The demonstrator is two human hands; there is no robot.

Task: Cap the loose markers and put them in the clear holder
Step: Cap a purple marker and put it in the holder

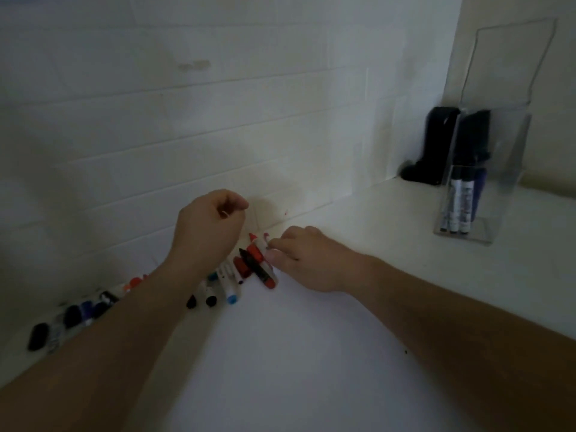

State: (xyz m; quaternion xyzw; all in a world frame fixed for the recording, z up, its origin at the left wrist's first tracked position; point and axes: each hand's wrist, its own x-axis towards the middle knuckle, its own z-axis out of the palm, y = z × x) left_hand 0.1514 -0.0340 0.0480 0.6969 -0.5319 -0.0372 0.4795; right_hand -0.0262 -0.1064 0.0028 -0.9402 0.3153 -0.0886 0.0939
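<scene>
Stretching across the lower part of the view, a white tabletop (311,369) meets a white panelled wall (187,120) at its far edge. At the far right stands a tall clear plastic holder (498,145), upright on the table, with three capped markers standing inside it, white barrels and dark caps (458,198); a black eraser-like block (436,145) stands just beside it against the wall. Two bare forearms reach in from the bottom corners. The left hand (207,226) hovers above the table with its fingers curled in toward the palm; whether anything small sits between thumb and fingertip I cannot tell. The right hand (308,260) rests low on the table, its fingertips pinching the end of a white marker with a red tip (258,243). That marker lies at the right end of a scatter of loose markers and caps (230,282) in red, black and blue, strung along the wall toward the left, well apart from the holder.
</scene>
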